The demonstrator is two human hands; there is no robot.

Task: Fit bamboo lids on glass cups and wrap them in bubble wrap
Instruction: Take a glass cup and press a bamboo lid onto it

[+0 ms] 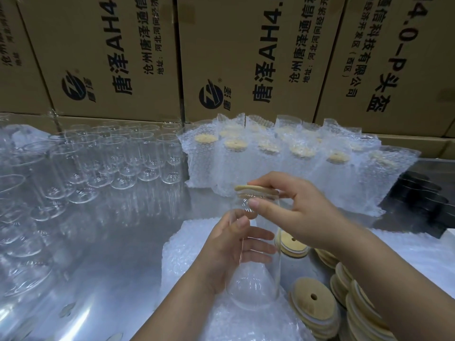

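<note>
My left hand (231, 252) grips a clear glass cup (253, 284) around its middle, upright over a stack of bubble wrap (187, 257). My right hand (285, 207) pinches a round bamboo lid (248, 188) between thumb and fingers, and the lid sits tilted on the cup's rim. Loose bamboo lids (312, 303) with a small hole lie in stacks at the lower right.
Several bare glass cups (118, 156) stand in rows on the metal table (118, 232) at the left. Wrapped, lidded cups (283, 158) stand in rows behind my hands. Printed cardboard boxes (246, 57) form a wall at the back. Dark objects (423, 200) lie at the right edge.
</note>
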